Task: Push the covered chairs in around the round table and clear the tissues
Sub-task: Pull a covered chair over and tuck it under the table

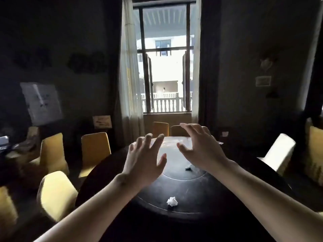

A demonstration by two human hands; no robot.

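A dark round table (227, 203) with a raised turntable fills the middle. A crumpled white tissue (172, 201) lies on the turntable near me, and a smaller crumpled tissue (188, 168) lies further in. My left hand (144, 161) and my right hand (199, 145) hover above the table, fingers spread, holding nothing. Yellow covered chairs stand to the left: one close by (56, 194), one (52, 152) further back, one (95, 151) by the table's edge. Two more chairs (160, 128) stand at the far side. A pale covered chair (279, 152) is at the right.
A tall window (165, 58) with light curtains is straight ahead behind the table. A side surface with clutter (10, 145) sits at the far left. A yellow cushioned seat (314, 151) is at the right edge. The room is dim.
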